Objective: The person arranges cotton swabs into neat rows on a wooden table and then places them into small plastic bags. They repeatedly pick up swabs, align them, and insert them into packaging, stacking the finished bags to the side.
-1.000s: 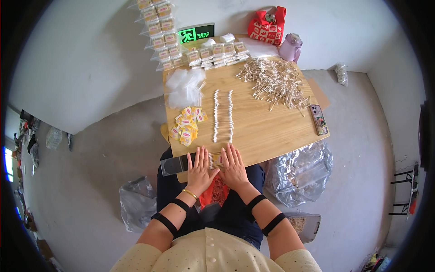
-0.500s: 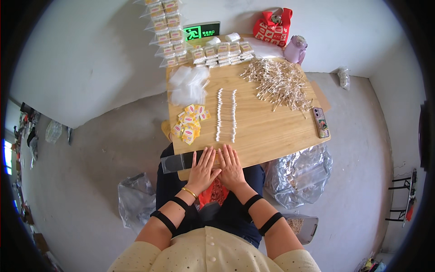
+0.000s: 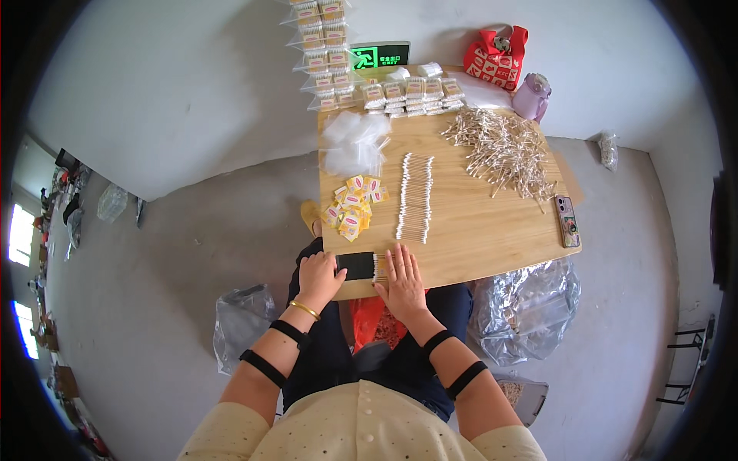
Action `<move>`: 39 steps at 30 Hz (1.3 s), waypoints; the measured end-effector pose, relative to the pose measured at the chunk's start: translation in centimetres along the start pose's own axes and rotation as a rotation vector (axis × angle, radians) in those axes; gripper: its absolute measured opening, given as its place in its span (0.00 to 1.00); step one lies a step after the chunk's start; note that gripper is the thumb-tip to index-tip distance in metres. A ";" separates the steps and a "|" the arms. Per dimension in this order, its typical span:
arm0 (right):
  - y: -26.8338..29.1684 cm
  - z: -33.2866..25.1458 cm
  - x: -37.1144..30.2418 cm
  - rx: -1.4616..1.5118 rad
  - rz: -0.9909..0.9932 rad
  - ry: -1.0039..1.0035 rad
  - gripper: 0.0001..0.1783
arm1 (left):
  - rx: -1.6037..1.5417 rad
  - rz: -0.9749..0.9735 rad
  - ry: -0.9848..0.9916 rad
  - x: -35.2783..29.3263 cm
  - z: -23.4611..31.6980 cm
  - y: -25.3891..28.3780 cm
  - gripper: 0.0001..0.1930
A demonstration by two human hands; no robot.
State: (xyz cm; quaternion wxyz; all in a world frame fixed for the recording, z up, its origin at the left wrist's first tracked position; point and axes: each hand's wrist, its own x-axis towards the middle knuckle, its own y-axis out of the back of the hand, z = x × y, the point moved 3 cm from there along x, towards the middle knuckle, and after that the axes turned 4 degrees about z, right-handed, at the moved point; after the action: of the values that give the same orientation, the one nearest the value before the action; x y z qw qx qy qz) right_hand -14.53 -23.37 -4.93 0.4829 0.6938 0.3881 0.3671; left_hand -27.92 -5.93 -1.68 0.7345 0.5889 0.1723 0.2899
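My left hand (image 3: 319, 278) is closed round the left end of a black flat strip (image 3: 355, 266) at the table's near edge, its thumb on top. Any clear plastic at that end is hidden under the hand. From the strip's right end shows a small bundle of cotton swabs (image 3: 380, 266) with something yellow by it. My right hand (image 3: 401, 283) lies flat over the bundle's right part, fingers stretched. Beyond the hands, a neat row of cotton swabs (image 3: 415, 198) runs away from me. Left of it lie yellow printed cards (image 3: 354, 207) and a pile of clear bags (image 3: 355, 144).
A loose heap of swabs (image 3: 503, 150) covers the far right of the wooden table (image 3: 477, 238). Packed swab bags (image 3: 415, 94) are stacked at the back, beside a tall column of packs (image 3: 323, 58). A phone (image 3: 567, 221), purple bottle (image 3: 532, 97) and red bag (image 3: 496, 60) stand rightward.
My left hand has moved left from the swab bundle onto the strip's left end and closed there. The right hand stays flat on the bundle. The whole view has shifted a little.
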 end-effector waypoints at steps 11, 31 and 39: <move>-2.2 -3.9 2.3 0.017 0.041 0.072 0.42 | 0.270 -0.121 -0.018 2.2 1.5 0.0 0.09; -2.5 -5.7 2.9 0.028 0.005 0.087 0.40 | -0.330 -0.148 0.165 1.6 -3.0 -1.8 0.10; -2.8 -8.3 3.5 0.110 -0.020 0.124 0.43 | -0.240 -0.107 0.080 1.3 -2.2 -0.2 0.10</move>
State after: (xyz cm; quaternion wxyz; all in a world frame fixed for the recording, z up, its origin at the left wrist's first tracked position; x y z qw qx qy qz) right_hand -20.85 -16.38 -4.96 0.4227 0.6915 0.4436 0.3827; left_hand -28.16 -3.41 -2.30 0.8067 0.4745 0.1969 0.2921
